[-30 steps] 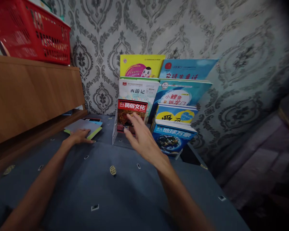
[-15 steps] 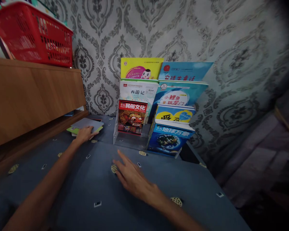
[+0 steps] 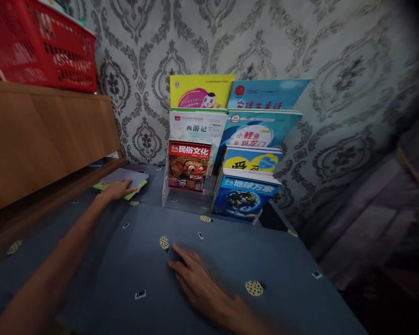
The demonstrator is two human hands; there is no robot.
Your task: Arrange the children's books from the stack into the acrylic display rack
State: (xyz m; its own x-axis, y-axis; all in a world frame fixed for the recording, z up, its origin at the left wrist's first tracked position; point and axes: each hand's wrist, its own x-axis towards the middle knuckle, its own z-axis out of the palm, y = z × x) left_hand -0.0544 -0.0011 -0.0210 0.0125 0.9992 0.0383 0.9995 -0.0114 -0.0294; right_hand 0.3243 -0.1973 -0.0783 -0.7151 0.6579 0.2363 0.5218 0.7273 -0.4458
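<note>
My left hand (image 3: 118, 189) rests at the front edge of a small stack of books (image 3: 125, 177) at the back left, its fingers on the grey top one. Whether it grips any book cannot be made out. Over the blue patterned cloth, my right hand (image 3: 195, 277) is held with fingers apart and nothing in it. Behind it a clear stepped rack (image 3: 192, 201) holds books in two columns. A red-topped book (image 3: 189, 166) is at the front left, and a blue book with a globe (image 3: 244, 197) at the front right.
A wooden cabinet (image 3: 52, 144) stands along the left, with a red plastic basket (image 3: 56, 51) on top. Patterned wallpaper covers the wall behind the rack. Greyish fabric (image 3: 377, 204) hangs at the right. A dark flat item (image 3: 274, 218) lies beside the rack.
My right hand has moved down and slightly right, away from the rack. My left hand remains at the stack. The whole view has shifted a little.
</note>
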